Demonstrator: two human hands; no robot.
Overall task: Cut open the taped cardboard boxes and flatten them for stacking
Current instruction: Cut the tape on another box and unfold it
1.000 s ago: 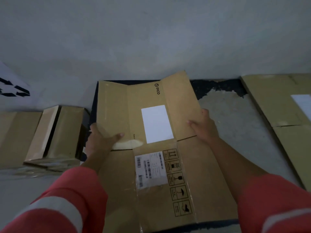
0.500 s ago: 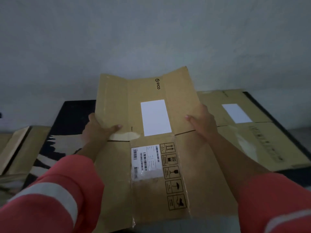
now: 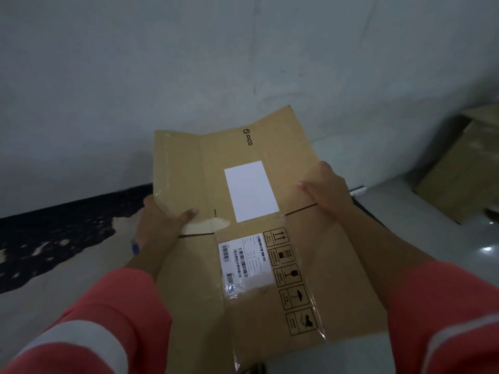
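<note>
Dim room, pale grey wall point(image 3: 189, 63) behind, light floor point(image 3: 54, 292) below with a dark mottled patch point(image 3: 54, 225) along the wall's foot at left. In the middle of the view, held in both hands, a flattened cardboard box point(image 3: 337, 265), its far flaps opened out towards the wall and slightly creased upward. Left hand point(image 3: 162, 220) clamped on the box's left edge at the fold line, thumb lying across the top face, fingers hidden beneath. Right hand point(image 3: 328, 190) gripping the right edge at the same fold, thumb on top, fingers curled under the card. On the far panel, a blank white label point(image 3: 251, 191) and a small PICO logo point(image 3: 248, 137) near the top edge. On the near panel, a barcode label point(image 3: 244, 259) just beside a column of handling symbols point(image 3: 290, 279), both under shiny clear tape point(image 3: 317, 323). Coral left sleeve point(image 3: 108, 319) and right sleeve point(image 3: 445, 319) at the bottom corners, each with a pale band. Well apart at far right, against the wall, another cardboard box point(image 3: 464, 171), partly out of view.
</note>
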